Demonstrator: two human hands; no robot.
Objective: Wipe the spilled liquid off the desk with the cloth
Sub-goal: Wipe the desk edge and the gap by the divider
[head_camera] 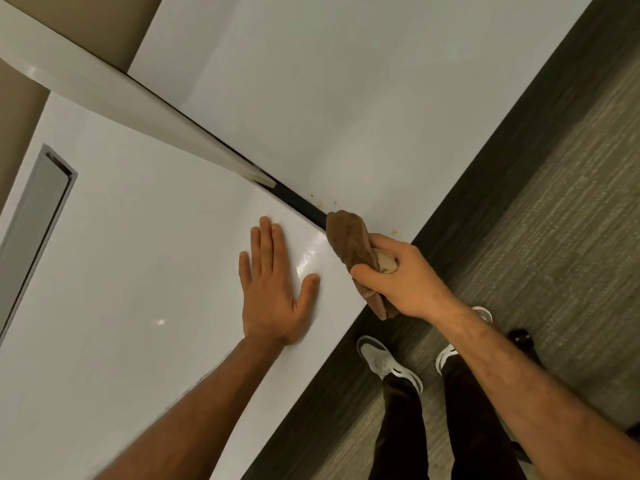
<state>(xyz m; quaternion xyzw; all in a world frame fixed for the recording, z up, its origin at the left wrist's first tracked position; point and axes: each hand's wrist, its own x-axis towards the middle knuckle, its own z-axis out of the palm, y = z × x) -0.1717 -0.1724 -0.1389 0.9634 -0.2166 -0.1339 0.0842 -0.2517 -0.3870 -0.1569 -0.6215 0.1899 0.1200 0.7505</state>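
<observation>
The left hand (273, 289) lay flat on the white desk (131, 271), palm down, fingers straight and slightly spread, holding nothing. The right hand (398, 278) was curled tight around a bunched brown cloth (349, 240), thumb and fingers wrapped over the middle of the wad. One end of the cloth stood out beyond the knuckles and met the dark gap (298, 202) between the two desk panels; the other end hung below the heel of the hand, past the desk edge.

Small brownish spots (323, 199) were seen on the far panel (346, 98), just beyond the cloth's forward end — a fainter stain (393, 232) sat near the desk edge, close beside the right hand's knuckles. A glossy wet-looking patch (306, 261) showed on the near panel between the two hands, just off the left thumb.

A white divider (104, 88) ran along the gap, ending ahead of the left fingertips. A grey recessed slot (38, 220) was set in the desk well to the left of the left hand. Below the right forearm — two pale shoes (384, 362) and dark trousers stood on grey carpet (571, 220).
</observation>
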